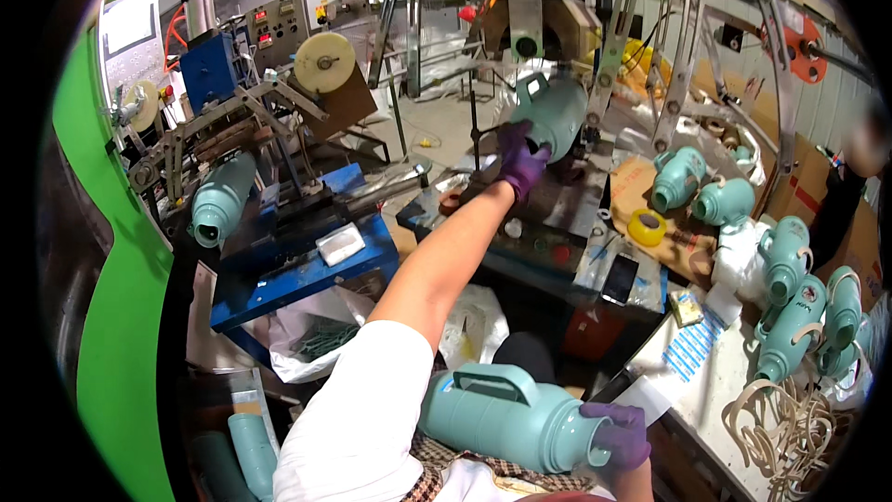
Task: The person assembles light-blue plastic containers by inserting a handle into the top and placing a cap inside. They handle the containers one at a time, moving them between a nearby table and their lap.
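Head view: the left hand [520, 160], in a purple glove, reaches up and grips the lower end of a teal flask body [555, 112] hanging on the overhead machine, steadying it. The right hand [621, 434], also gloved, closes on the neck of a second teal flask [509, 416] lying across the lap. Finished flasks [790, 288] crowd the bench [706, 381] at right.

The left hand [520, 160], in a purple glove, grips a teal flask [556, 112] held up at the machine [520, 0]. The right hand [621, 435] clasps another teal flask [506, 414] lying across the lap. More flasks [790, 288] crowd the surface [706, 381] at right.
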`<control>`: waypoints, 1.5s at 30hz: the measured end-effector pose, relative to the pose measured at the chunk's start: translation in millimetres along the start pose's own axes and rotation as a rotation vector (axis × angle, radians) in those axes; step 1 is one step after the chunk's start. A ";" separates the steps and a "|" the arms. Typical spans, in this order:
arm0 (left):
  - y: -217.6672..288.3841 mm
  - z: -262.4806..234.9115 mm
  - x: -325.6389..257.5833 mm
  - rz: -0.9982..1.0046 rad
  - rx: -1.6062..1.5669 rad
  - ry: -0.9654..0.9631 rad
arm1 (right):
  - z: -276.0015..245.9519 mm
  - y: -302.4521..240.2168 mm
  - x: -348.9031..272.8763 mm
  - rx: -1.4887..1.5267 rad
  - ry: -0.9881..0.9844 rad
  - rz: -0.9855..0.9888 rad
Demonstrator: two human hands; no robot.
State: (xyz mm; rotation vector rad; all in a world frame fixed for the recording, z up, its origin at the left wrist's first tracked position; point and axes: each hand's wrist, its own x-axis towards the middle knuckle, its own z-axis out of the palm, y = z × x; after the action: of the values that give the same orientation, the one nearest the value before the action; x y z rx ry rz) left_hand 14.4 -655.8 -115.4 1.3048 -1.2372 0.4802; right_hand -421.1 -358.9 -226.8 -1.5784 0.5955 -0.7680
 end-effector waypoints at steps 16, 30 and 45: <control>247.3 -210.8 -163.1 0.270 -0.394 -1.492 | 37.6 -26.3 69.5 0.269 0.073 0.105; 118.3 -327.2 -109.0 -0.697 -0.728 -0.695 | -288.2 101.2 -162.6 -1.834 0.635 0.726; 36.3 -349.3 -199.6 -0.839 -0.717 -0.666 | -141.9 27.8 29.4 -0.145 0.750 -0.446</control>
State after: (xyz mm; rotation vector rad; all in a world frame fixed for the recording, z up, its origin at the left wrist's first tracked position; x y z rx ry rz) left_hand 55.9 -263.6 -202.5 1.2205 -1.0772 -0.9832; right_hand -508.5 -476.9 -241.6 -1.5505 0.8534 -1.7214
